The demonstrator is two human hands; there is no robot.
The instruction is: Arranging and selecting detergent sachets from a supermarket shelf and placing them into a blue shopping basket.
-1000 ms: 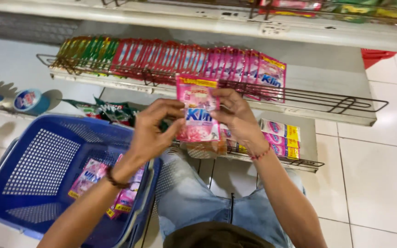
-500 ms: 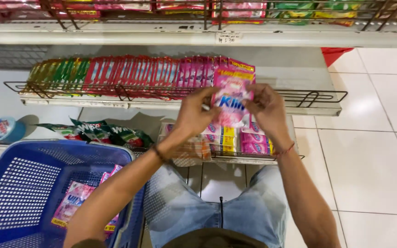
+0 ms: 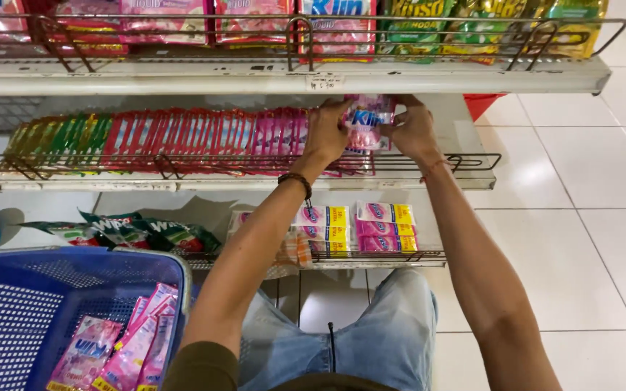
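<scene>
At the middle shelf (image 3: pixel 255 182) | our left hand (image 3: pixel 325 134) and right hand (image 3: pixel 414 132) pinch a pink sachet (image 3: pixel 366 123) | light, soft, likely slippery; grip its edges

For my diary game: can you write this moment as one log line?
left hand + right hand: hold pink sachet | place: middle shelf, row end | basket: more pink sachets

Pink sachet (image 3: pixel 368 122) beside upright sachet row (image 3: pixel 182 137).

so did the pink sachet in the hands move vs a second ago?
Yes. The pink sachet went from in front of the lower shelves up to the right end of the sachet row, under the top shelf.
</scene>
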